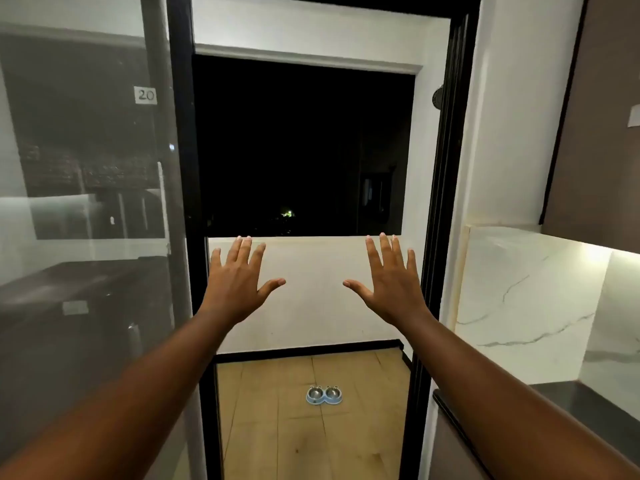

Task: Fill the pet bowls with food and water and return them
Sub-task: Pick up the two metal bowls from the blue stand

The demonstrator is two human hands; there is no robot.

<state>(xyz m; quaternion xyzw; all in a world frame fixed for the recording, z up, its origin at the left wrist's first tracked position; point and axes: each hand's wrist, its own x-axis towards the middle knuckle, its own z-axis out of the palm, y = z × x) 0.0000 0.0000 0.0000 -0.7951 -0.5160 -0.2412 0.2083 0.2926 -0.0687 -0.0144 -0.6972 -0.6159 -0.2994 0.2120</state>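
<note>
On your far left stood a glass door panel [86,202] carrying a small label marked 20 [145,95], with dim reflections of a room in the pane. Just right of it ran the black door frame [181,168], open onto a small balcony. Your left hand [235,285] was raised in front of you, back toward the camera, fingers spread wide and holding nothing. Beyond it was the balcony's white low wall [311,306], with only darkness above it. Down on the tan tiled floor [277,438], between your two forearms and well away from both hands, sat the pet bowls [324,395]: two metal bowls side by side in one blue holder; you could not tell whether they held anything. Your right hand [391,285] was raised level with the left, fingers also splayed and empty. To the right lay a marble-patterned wall panel [519,306] above a dark countertop [588,403].
</note>
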